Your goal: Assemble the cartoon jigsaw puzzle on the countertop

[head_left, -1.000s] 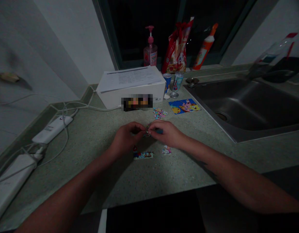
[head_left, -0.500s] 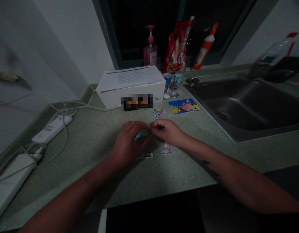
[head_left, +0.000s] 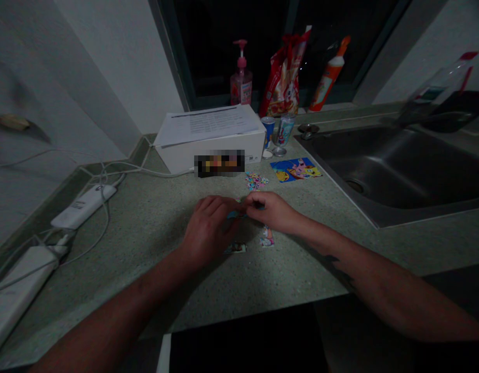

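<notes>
Left hand (head_left: 208,230) and right hand (head_left: 267,211) are both closed into fingertip pinches, meeting over a small blue printed piece (head_left: 236,214) just above the speckled green stone surface (head_left: 146,269). The fingers hide most of the piece, so its exact shape can't be read. Left fingers curl over it from the near side; right fingertips (head_left: 250,201) press in from the right.

Close by: a printed cartoon strip (head_left: 235,248) sits just under the left hand, a small cartoon piece (head_left: 266,237) lies below the right hand, a loose heap of tiny colourful pieces (head_left: 257,181) is ahead, and a larger cartoon card (head_left: 295,170) is beside that heap.

Handling: a piece this small wants pad contact from both sides, kept low so a drop lands nearby. Light is dim and the hands shade the work, so its edges are hard to see.

Room: open surface to the left of the hands, out to the white power strip (head_left: 84,207) and its cable (head_left: 106,204). To the right, the stainless sink (head_left: 394,166) has a rim that a dropped piece could slide over. Ahead, a white box (head_left: 177,155) with a printed sheet (head_left: 208,124) on top limits reach. Front edge of the surface (head_left: 243,324) runs below the forearms.
</notes>
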`<state>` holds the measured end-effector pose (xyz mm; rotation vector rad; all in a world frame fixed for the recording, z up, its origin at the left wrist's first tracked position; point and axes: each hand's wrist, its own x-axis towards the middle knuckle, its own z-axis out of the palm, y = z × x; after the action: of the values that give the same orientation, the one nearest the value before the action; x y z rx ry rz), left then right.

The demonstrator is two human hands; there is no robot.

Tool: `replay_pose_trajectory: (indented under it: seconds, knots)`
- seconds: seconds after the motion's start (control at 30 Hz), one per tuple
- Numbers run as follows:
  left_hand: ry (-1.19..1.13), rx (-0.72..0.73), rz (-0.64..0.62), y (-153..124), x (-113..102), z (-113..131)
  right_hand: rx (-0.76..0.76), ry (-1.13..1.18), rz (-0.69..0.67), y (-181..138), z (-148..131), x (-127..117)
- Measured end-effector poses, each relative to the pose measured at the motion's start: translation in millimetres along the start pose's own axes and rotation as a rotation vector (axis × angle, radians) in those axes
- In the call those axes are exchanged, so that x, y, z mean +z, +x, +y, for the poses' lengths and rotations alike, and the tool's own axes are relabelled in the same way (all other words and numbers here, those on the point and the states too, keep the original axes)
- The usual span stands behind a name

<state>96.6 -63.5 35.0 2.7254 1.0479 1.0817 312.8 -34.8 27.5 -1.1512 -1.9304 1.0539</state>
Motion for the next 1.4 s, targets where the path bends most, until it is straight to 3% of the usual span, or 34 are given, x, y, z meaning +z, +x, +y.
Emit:
replay_pose_trajectory:
  seconds: [0.3,0.5,0.67,1.0,1.4]
  knots:
    - [-0.008,-0.045,0.003,-1.2,2.4,1.1,-0.060,-0.115,-0.015,-1.5,-0.8,-7.7]
    - [-0.096,-0.105,-0.014,-5.2,10.8,6.9,-0.253,-0.319,0.303,-11.3,-0.7,-37.4]
    - [-0.127,-0.097,-0.032,-9.0,15.4,13.6,-0.314,-0.381,0.469,-34.9,14.3,-41.4]
    - [-0.143,-0.027,-0.002,-11.8,16.7,14.1,-0.258,-0.498,0.405,-81.9,37.5,-36.9]
    - [-0.205,0.013,-0.042,-16.4,22.5,13.6,-0.356,-0.648,0.218,-110.4,21.4,-15.6]
